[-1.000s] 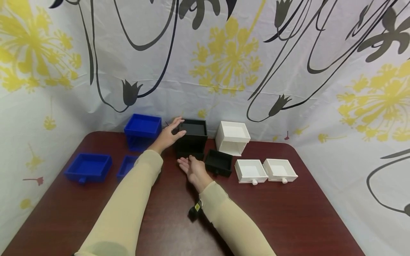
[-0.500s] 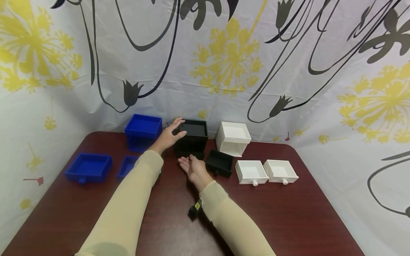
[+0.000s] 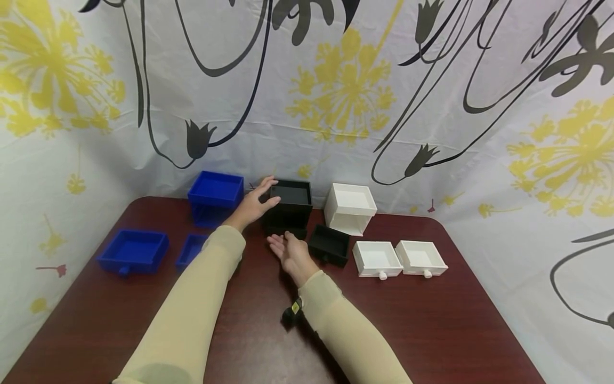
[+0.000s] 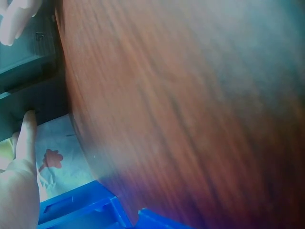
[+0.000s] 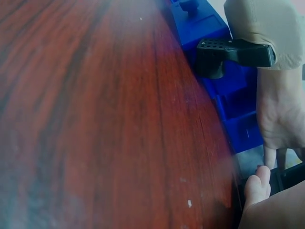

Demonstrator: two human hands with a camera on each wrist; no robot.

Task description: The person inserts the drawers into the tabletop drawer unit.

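Observation:
A small black drawer cabinet [image 3: 292,194] stands at the back middle of the table, its upper bay vacant. My left hand [image 3: 253,206] rests against the cabinet's left side, fingers extended; in the left wrist view one straight digit touches the black wall. Low in front of the cabinet, my right hand [image 3: 293,256] lies palm turned up with loosely extended fingers. Its fingertips are by the cabinet's lower front, where a drawer front seems to sit; contact cannot be made out. A loose black drawer [image 3: 329,245] lies just right of that hand.
To the left stand a blue cabinet [image 3: 216,189] and two blue drawers, one wide [image 3: 133,250] and one [image 3: 191,249] partly behind my left sleeve. To the right are a white cabinet [image 3: 350,205] and two white drawers [image 3: 377,258]. A patterned cloth [image 3: 336,154] hangs behind the table.
Both hands and the cabinets hold their places; only the head view has shifted very slightly.

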